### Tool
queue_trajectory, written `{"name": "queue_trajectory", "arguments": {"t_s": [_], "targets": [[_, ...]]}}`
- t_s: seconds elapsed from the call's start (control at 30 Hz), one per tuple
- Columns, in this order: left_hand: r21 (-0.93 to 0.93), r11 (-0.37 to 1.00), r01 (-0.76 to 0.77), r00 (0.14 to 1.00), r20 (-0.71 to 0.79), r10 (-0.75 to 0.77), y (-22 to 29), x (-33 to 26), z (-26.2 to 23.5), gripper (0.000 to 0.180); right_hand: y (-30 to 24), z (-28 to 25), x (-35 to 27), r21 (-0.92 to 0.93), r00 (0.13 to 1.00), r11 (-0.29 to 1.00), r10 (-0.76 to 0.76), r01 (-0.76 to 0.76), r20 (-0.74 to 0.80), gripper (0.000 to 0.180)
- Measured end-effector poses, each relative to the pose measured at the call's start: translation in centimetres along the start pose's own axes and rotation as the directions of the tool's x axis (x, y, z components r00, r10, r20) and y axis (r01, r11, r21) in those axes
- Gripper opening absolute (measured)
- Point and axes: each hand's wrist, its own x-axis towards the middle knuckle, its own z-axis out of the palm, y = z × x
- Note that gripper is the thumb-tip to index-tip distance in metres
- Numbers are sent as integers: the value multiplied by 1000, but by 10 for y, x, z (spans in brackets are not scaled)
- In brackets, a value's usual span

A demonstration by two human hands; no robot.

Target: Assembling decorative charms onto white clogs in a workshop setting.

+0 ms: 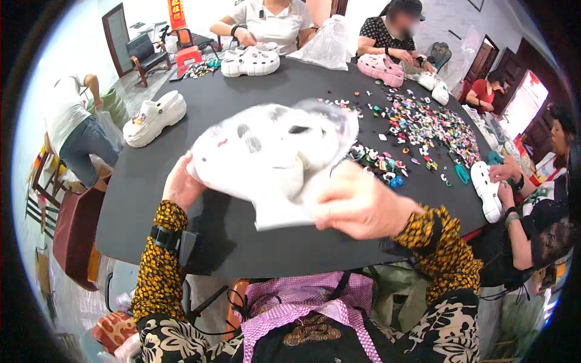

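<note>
A pair of white clogs (249, 160) in a clear plastic bag (278, 213) hangs above the dark table, partly smeared by motion. My left hand (184, 181) grips the bagged clogs at their left end, its fingers mostly hidden beneath. At the lower right, my right hand (363, 202) is closed on the edge of the bag, thumb and fingers pressed together. Small dark and pink shapes show through the plastic on the clogs. To the left stands a single white clog (154, 118) with colourful charms.
Many small colourful shoe charms (433, 130) lie spread over the right side of the black table (212, 242). White clogs (250, 62) and a pink clog (380, 69) stand at the far edge. Several co-workers sit around; one handles a white clog (486, 190) at right.
</note>
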Motion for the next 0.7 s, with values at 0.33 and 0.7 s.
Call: {"name": "queue_trajectory", "arguments": {"t_s": [0.33, 0.7], "targets": [[558, 828, 64, 967, -241, 88, 17, -38, 21, 42, 8, 36, -68, 282, 904, 926, 118, -249, 412, 29], [702, 705, 105, 975, -210, 65, 15, -13, 18, 34, 37, 49, -34, -376, 952, 905, 270, -200, 144, 56]]}}
